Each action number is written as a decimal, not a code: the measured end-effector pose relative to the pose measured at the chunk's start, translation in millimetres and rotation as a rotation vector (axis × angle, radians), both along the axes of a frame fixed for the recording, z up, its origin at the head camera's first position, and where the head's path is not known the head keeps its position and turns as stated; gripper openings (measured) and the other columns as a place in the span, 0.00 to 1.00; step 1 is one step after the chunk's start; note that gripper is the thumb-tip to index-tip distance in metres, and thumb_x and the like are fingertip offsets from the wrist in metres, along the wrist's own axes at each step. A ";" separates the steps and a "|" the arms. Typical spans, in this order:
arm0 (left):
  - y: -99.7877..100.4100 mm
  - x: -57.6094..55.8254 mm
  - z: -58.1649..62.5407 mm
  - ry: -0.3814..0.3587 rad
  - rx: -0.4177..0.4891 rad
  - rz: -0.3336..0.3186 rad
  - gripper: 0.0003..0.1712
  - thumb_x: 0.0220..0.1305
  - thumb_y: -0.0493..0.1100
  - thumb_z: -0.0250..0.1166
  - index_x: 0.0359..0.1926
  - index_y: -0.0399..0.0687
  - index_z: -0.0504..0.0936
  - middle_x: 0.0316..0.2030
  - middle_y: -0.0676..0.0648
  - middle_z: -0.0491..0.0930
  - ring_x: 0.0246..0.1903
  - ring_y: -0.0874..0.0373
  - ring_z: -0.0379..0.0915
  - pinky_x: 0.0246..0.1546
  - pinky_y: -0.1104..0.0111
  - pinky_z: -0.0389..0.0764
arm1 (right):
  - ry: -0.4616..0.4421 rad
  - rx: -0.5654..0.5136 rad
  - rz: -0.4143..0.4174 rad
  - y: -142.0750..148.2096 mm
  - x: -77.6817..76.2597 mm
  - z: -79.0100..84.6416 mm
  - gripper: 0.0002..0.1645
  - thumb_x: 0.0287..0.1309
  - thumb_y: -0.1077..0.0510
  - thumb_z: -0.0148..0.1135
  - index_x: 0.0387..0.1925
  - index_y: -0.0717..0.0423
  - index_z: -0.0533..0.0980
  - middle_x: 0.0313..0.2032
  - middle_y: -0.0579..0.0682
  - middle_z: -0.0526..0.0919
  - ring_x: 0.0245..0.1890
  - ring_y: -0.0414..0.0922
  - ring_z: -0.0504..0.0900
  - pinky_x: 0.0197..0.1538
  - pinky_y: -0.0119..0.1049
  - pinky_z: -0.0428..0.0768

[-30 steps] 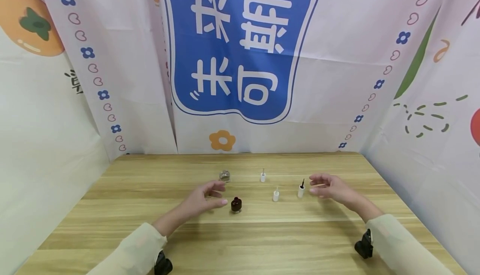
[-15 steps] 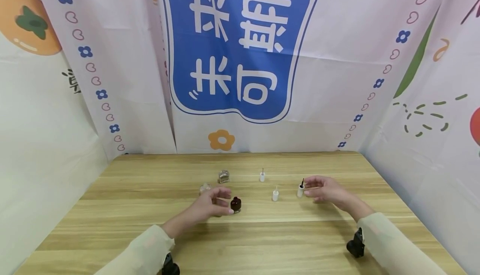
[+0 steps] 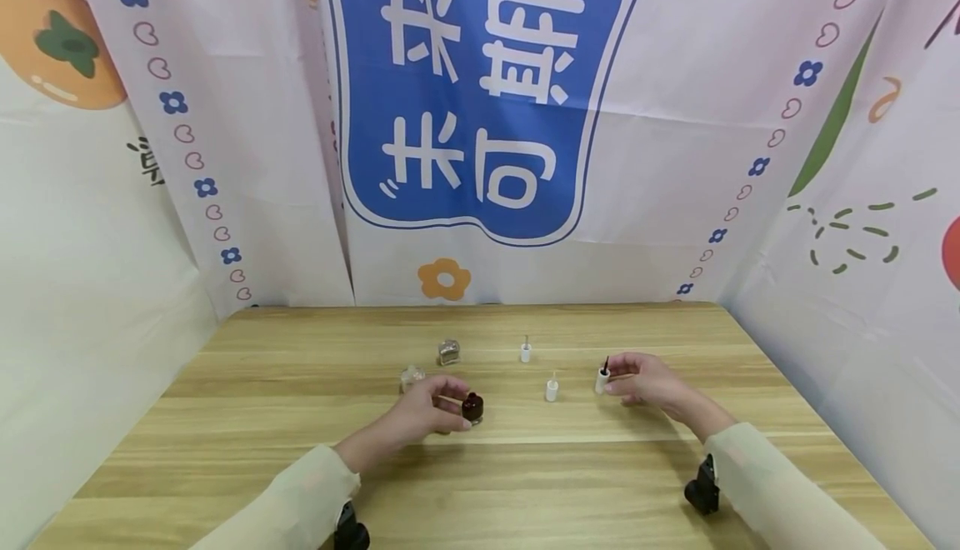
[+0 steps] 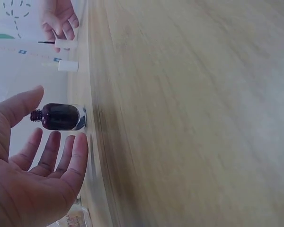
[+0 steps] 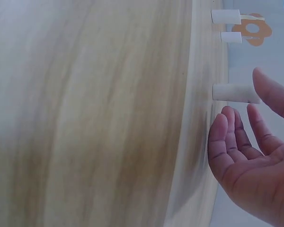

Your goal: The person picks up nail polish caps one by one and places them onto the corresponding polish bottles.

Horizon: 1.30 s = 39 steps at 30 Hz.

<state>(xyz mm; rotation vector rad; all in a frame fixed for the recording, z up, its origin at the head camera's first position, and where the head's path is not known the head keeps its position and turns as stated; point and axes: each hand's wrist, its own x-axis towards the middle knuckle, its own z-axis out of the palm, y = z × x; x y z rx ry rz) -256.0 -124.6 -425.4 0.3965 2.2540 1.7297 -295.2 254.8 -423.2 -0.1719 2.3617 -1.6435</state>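
Note:
A dark red nail polish bottle, its threaded neck uncapped, stands upright on the wooden table. My left hand is around its left side; in the left wrist view, thumb and fingers lie on either side of the bottle with gaps between. Over on the right, a white cap stands with its black brush pointing up. Beside it my right hand has its fingers spread, the thumb near the cap's upper end and the fingertips just short of its side.
Two more white caps, one nearer and one farther, stand brush up between the hands. A clear bottle is behind the left hand, and a greyish glittery bottle stands farther back. A printed cloth hangs behind the table.
My left hand has moved right to the dark red bottle, uncovering the clear bottle behind it. My right hand has moved left up to the cap with the black brush. Bottles and caps stay put.

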 end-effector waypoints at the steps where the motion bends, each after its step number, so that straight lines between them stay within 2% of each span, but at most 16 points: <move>1: 0.9 -0.4 0.0 -0.005 -0.003 0.005 0.28 0.49 0.29 0.73 0.52 0.33 0.75 0.47 0.41 0.77 0.41 0.51 0.76 0.37 0.61 0.83 | 0.000 0.000 0.001 -0.4 -0.3 -0.4 0.29 0.55 0.66 0.67 0.56 0.73 0.68 0.49 0.59 0.77 0.39 0.45 0.79 0.41 0.40 0.81; 8: 5.9 -2.9 -1.2 -0.025 -0.012 0.025 0.26 0.50 0.28 0.72 0.51 0.33 0.75 0.45 0.41 0.78 0.39 0.53 0.78 0.37 0.59 0.84 | -0.012 -0.005 -0.008 -2.5 -2.3 -2.4 0.26 0.55 0.68 0.66 0.55 0.73 0.70 0.46 0.57 0.78 0.38 0.45 0.77 0.38 0.37 0.80; 15: 10.7 -7.2 -5.6 -0.004 -0.008 0.017 0.24 0.48 0.27 0.72 0.49 0.32 0.76 0.42 0.41 0.79 0.37 0.53 0.78 0.35 0.61 0.84 | -0.020 0.016 -0.037 -4.3 -2.8 -3.4 0.24 0.56 0.68 0.67 0.53 0.71 0.72 0.45 0.55 0.78 0.36 0.44 0.75 0.35 0.35 0.79; 21: 12.8 -5.4 -6.2 0.005 -0.028 0.026 0.22 0.48 0.26 0.71 0.47 0.32 0.77 0.40 0.41 0.78 0.37 0.52 0.77 0.35 0.62 0.84 | -0.022 0.047 -0.053 -6.7 -3.8 -4.2 0.21 0.56 0.67 0.67 0.52 0.69 0.75 0.43 0.54 0.79 0.34 0.44 0.74 0.34 0.35 0.79; 39: 13.7 -9.4 -8.1 0.004 -0.054 0.035 0.14 0.58 0.28 0.66 0.46 0.32 0.78 0.40 0.42 0.78 0.36 0.54 0.77 0.34 0.62 0.84 | -0.001 0.064 -0.058 -6.9 -6.2 -4.9 0.17 0.57 0.67 0.66 0.48 0.68 0.75 0.40 0.53 0.77 0.35 0.45 0.73 0.34 0.36 0.78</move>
